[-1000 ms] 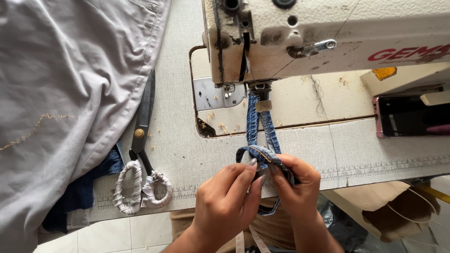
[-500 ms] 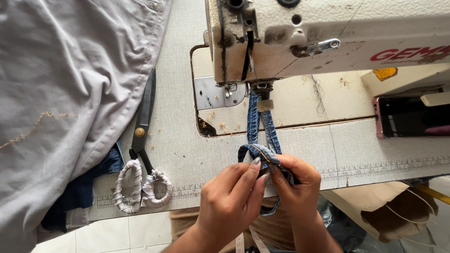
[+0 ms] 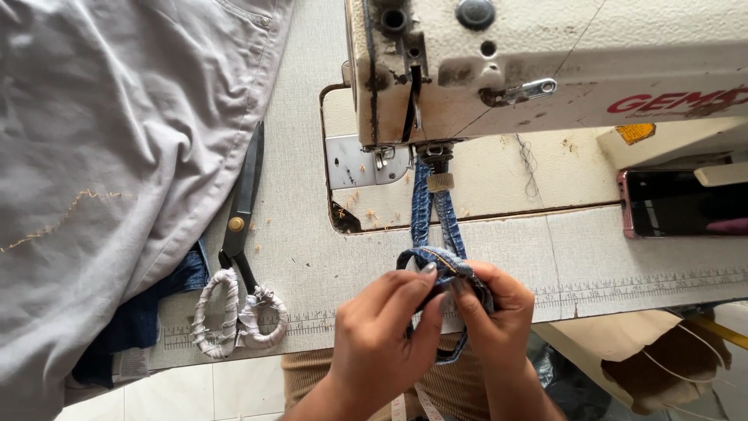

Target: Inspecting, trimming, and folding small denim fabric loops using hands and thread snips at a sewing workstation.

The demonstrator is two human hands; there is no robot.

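A narrow blue denim strip (image 3: 431,222) runs from under the presser foot of a cream sewing machine (image 3: 545,62) toward me. Near the table's front edge it is looped and folded. My left hand (image 3: 386,323) pinches the fold from the left with fingertips on top. My right hand (image 3: 495,312) grips the same loop from the right, and a tail of the strip hangs below between my hands.
Black scissors (image 3: 241,234) with cloth-wrapped handles lie left of the machine. A large grey garment (image 3: 101,156) covers the table's left side over dark blue fabric (image 3: 140,320). A phone (image 3: 686,203) lies at the right, and a brown bag (image 3: 654,351) sits below the table edge.
My fingers have shifted slightly on the denim loop, folding it tighter. The strip stays under the presser foot.
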